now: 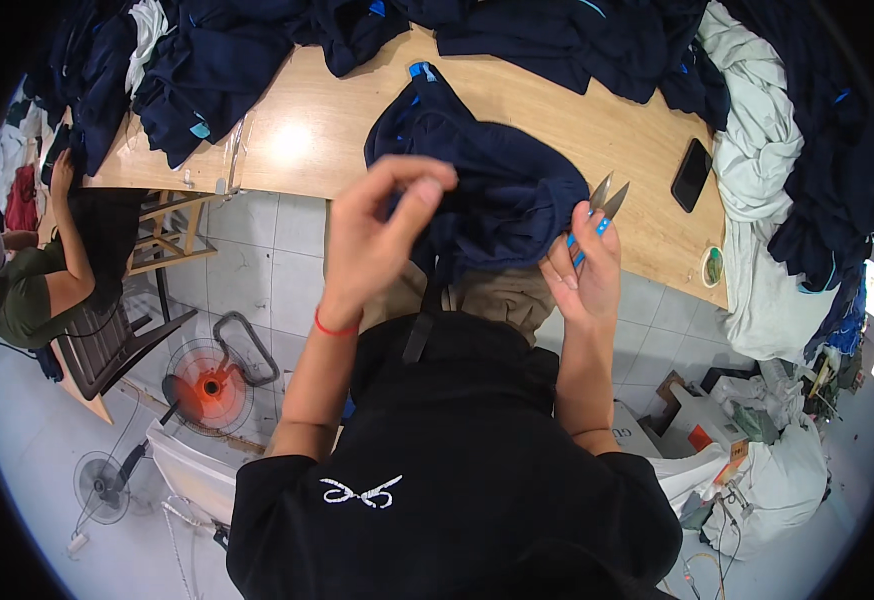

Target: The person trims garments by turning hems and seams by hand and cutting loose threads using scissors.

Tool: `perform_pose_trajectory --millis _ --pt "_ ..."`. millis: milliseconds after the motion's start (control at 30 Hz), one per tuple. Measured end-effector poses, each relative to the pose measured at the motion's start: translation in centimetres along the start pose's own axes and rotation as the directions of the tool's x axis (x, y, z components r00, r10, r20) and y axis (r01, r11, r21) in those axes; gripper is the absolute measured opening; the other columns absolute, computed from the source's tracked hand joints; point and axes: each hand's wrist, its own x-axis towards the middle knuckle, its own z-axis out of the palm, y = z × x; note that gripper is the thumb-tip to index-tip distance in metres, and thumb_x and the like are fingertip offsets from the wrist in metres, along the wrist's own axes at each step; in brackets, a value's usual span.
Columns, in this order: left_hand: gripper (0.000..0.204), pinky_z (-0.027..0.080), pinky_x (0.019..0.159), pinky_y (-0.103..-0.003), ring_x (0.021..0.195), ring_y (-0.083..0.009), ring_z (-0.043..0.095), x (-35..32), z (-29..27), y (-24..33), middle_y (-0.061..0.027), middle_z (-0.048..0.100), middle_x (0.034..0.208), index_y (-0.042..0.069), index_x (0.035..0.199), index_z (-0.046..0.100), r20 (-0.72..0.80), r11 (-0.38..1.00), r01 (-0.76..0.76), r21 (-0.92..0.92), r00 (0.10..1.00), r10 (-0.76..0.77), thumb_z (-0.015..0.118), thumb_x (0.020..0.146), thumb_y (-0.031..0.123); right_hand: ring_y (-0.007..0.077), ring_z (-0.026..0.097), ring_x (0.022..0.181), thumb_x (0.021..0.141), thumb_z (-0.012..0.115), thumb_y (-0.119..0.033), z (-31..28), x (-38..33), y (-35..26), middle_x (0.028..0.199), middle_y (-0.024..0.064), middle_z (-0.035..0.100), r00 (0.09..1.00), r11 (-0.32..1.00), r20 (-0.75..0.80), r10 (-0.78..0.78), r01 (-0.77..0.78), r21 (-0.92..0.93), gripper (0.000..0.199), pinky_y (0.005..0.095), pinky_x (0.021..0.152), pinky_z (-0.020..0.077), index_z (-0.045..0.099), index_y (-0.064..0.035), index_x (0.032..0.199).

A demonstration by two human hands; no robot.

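A navy garment [492, 160] lies bunched at the near edge of the table and hangs partly over it, with a small light-blue tag at its far end. Above its left side, my left hand [382, 225] is raised, thumb and forefinger brought together. Whether something thin is pinched there cannot be made out. At the garment's right side, my right hand [589, 262] holds blue-handled thread snips [613, 202], their two metal blades spread and pointing away from me. The fingers of that hand also rest against the fabric's edge.
Navy garments [577, 40] are heaped along the far side of the wooden table [297, 110]. To the right are a black phone [692, 175], a small oval dish [713, 266] and pale cloth [757, 120]. A seated person [42, 275] works at left, near floor fans [212, 387].
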Motion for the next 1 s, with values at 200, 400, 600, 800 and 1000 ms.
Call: perform_pose_trajectory --millis 200,400,600,800,1000 --pt "0.032 0.055 0.095 -0.035 0.106 -0.026 0.073 -2.4 2.4 0.1 -0.0163 0.076 0.117 0.0 0.116 0.075 0.254 0.97 -0.227 0.088 0.946 0.199 0.085 0.086 0.005 0.0043 0.038 0.039 0.12 0.041 -0.027 1.7 1.1 -0.6 0.095 0.0089 0.074 0.998 0.991 0.043 0.04 -0.045 0.122 0.031 0.0203 0.042 0.0319 0.063 -0.0066 0.112" --pt "0.026 0.051 0.08 -0.026 0.091 -0.0145 0.067 -2.1 1.4 0.7 -0.0078 0.072 0.099 0.0 0.112 0.077 0.307 0.997 -0.074 0.033 0.95 0.061 0.085 0.088 0.004 0.0074 0.032 0.036 0.121 0.036 -0.029 1.5 0.6 -0.6 0.062 0.0005 0.054 1.0 0.984 0.006 0.03 -0.031 0.177 0.033 0.0245 0.042 0.0274 0.062 -0.0119 0.11" --pt "0.021 0.052 0.076 -0.024 0.092 -0.011 0.066 -2.0 2.0 0.9 -0.0081 0.068 0.111 -0.004 0.117 0.074 0.227 0.98 -0.006 -0.198 0.973 0.051 0.075 0.096 -0.005 0.007 0.033 0.036 0.121 0.036 -0.029 1.0 -0.1 0.0 0.067 0.0018 0.059 0.998 0.959 0.049 0.036 -0.048 0.278 0.033 0.0249 0.041 0.0272 0.064 -0.0121 0.113" --pt "0.025 0.051 0.064 -0.02 0.087 -0.0085 0.069 -0.7 3.5 2.7 -0.0076 0.071 0.112 0.0 0.117 0.077 0.057 0.992 -0.096 -0.086 0.993 0.101 0.081 0.093 -0.001 0.007 0.034 0.036 0.12 0.039 -0.026 2.8 -0.3 -0.9 0.075 0.0036 0.065 0.997 0.987 -0.013 0.08 -0.077 0.139 0.03 0.0238 0.039 0.0248 0.065 -0.0118 0.118" --pt "0.027 0.051 0.06 -0.021 0.079 -0.0095 0.069 -0.8 4.0 2.3 -0.0088 0.075 0.109 0.002 0.116 0.079 0.088 0.97 -0.227 0.083 0.972 0.22 0.083 0.089 -0.002 0.0066 0.033 0.036 0.119 0.042 -0.024 3.2 -0.3 -1.0 0.077 0.0046 0.065 0.998 0.994 -0.017 0.068 -0.066 0.088 0.025 0.0226 0.038 0.025 0.062 -0.0086 0.117"
